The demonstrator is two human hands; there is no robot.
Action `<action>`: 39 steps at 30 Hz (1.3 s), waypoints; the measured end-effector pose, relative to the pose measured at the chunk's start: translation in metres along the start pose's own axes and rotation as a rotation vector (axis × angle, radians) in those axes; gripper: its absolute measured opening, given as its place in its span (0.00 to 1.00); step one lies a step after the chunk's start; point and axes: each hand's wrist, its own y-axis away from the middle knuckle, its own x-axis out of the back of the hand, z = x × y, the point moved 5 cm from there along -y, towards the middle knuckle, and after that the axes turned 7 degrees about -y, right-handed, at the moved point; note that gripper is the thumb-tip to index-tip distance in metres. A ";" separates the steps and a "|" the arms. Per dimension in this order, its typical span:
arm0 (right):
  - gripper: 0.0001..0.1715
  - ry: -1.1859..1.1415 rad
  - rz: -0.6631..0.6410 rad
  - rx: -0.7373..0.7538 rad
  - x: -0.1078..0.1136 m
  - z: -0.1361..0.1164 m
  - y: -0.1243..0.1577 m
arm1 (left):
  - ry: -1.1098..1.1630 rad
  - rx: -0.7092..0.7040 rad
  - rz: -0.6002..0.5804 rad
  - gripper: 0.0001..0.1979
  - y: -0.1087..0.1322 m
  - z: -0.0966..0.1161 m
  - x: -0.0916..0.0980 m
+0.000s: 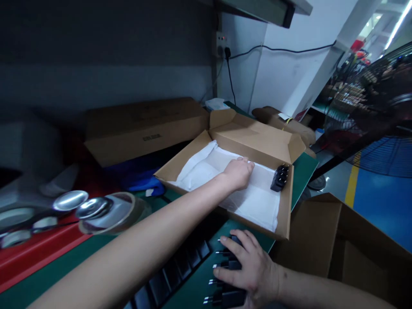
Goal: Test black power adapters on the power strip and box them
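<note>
I'm working from the head camera, the only view I have, and I'm seeing the left hand [238, 173] lying flat on the white tissue paper [254, 201] that is lining an open cardboard box [254, 137]. Its fingers are extended and close together, and it isn't gripping anything; it's simply resting on the sheet. A light, flat palm looks like the right touch here, since thin paper can crease or tear under a pinch. A black plug adapter [280, 177] is sitting on the paper against the box's right wall, just beyond those fingers, so I'm minding that gap.

The right hand [249, 268] is spreading its fingers over a row of black plug adapters [231, 298] lying on a green mat [302, 176], with their metal prongs pointing left. The fingers are touching the adapters, but I can't tell whether they're holding one or only resting there.

Around this, a closed carton [144, 128] is sitting behind the open box, and another cardboard box [309, 231] is crowding the lower right. A roll of clear tape [112, 212] is lying to the left, slightly blurred. The left forearm is crossing the box's near wall — that's what's standing in the way, hiding part of the paper from me.
</note>
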 end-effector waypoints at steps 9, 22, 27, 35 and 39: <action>0.44 0.128 0.042 0.023 -0.013 0.004 0.006 | 0.300 -0.148 -0.018 0.51 -0.057 0.052 -0.019; 0.43 0.185 0.071 0.010 -0.024 0.007 0.006 | 0.392 -0.325 0.004 0.46 -0.065 0.064 -0.018; 0.43 0.192 0.073 0.011 -0.023 0.007 0.006 | 0.397 -0.362 0.021 0.49 -0.067 0.071 -0.022; 0.43 0.169 0.082 0.020 -0.012 0.003 0.005 | 0.570 -0.324 0.104 0.53 -0.070 0.072 -0.020; 0.41 0.114 0.087 0.019 -0.002 0.000 0.002 | 0.785 -0.245 0.099 0.59 -0.070 0.057 -0.009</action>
